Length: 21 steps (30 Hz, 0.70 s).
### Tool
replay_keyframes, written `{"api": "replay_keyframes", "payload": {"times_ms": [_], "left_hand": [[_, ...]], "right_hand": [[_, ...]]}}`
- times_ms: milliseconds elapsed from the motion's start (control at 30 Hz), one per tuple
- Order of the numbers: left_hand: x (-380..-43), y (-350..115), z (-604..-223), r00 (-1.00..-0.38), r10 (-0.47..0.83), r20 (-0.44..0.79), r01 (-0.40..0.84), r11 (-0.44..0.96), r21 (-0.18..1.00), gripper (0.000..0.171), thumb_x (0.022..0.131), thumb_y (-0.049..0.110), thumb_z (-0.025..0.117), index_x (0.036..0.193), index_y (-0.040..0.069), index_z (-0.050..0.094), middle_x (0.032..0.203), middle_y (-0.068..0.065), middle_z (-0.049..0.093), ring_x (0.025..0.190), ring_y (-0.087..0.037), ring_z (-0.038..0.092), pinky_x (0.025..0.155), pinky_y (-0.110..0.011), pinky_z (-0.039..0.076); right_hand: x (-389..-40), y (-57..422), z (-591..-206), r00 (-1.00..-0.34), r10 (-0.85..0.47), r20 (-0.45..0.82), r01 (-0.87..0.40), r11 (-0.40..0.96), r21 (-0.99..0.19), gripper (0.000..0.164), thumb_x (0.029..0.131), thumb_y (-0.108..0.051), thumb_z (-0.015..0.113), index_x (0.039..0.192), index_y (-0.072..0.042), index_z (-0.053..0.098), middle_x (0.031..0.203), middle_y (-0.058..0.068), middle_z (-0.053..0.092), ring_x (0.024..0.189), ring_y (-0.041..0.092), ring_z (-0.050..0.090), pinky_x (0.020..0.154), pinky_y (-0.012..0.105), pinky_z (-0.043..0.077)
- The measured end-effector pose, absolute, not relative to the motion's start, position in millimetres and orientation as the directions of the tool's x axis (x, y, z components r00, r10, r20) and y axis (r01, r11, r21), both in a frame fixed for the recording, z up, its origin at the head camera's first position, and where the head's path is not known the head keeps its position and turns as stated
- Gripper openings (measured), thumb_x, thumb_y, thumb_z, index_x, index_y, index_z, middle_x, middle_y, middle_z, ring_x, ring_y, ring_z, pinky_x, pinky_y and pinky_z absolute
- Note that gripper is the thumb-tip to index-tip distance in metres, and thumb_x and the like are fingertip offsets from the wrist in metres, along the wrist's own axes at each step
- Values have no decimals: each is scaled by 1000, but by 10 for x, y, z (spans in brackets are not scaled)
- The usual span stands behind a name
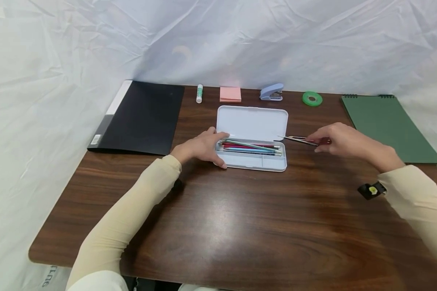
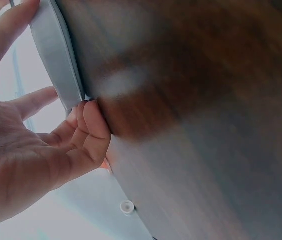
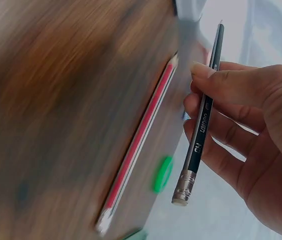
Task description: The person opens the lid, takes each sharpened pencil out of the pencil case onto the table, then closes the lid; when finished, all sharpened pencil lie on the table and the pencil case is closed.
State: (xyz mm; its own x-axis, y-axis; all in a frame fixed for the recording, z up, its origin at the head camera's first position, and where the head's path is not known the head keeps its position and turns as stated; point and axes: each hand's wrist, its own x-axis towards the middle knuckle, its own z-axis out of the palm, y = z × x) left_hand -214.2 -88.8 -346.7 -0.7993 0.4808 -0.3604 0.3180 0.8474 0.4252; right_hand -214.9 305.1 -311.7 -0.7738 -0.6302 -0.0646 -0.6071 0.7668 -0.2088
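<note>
A white pencil case point(image 1: 252, 121) lies with its lid open in the middle of the table, holding several pencils point(image 1: 253, 149) in its long compartment. My left hand point(image 1: 204, 146) grips the left end of the case, thumb at its front corner and fingers toward the hinge. Right of the case, my right hand point(image 1: 344, 141) pinches a dark pencil point(image 3: 204, 115) between thumb and fingers, tip toward the case and eraser end away from it. Below that hand, a red striped pencil point(image 3: 141, 140) rests on the table, its tip also toward the case.
Along the back edge stand a glue stick point(image 1: 199, 93), pink sticky notes point(image 1: 230, 94), a lavender stapler point(image 1: 271, 92) and a roll of green tape point(image 1: 312, 98). A black folder point(image 1: 145, 117) lies at left, a green spiral notebook point(image 1: 391, 127) at right. White sheeting point(image 1: 240, 44) hangs behind.
</note>
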Motion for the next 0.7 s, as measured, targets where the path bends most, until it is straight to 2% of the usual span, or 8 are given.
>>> {"api": "replay_keyframes", "payload": {"times_ms": [133,333,700], "left_hand": [[-2140,-887,-3460,-800,478,-361,315,849,425,101,75,46,85,157,23,31,132,-14,39,115,-26,44,96,-41,44],[-2141,-883,-3455,-799,478,-364,315,849,425,101,76,46,85,157,23,30,133,-15,39,115,-27,44,96,-42,44],[-2151,-888,-3469,-802,472,-365,308,851,424,102,75,46,86,157,23,30,133,-14,38,116,-27,45,97,-43,45]], "right_hand": [[-2161,3228,-3177,-804,-590,-81,-565,798,-209,30,79,-3,82,108,-8,76,99,5,76,84,18,69,67,35,53],[-2188,3361,-3265,-820,-559,-122,-531,823,-199,28,82,-3,79,110,-4,75,104,13,75,91,28,71,71,43,55],[-2249,3375,-3391,-825,-558,-87,-542,826,-159,28,81,-1,79,109,0,74,101,16,74,89,31,70,73,49,54]]}}
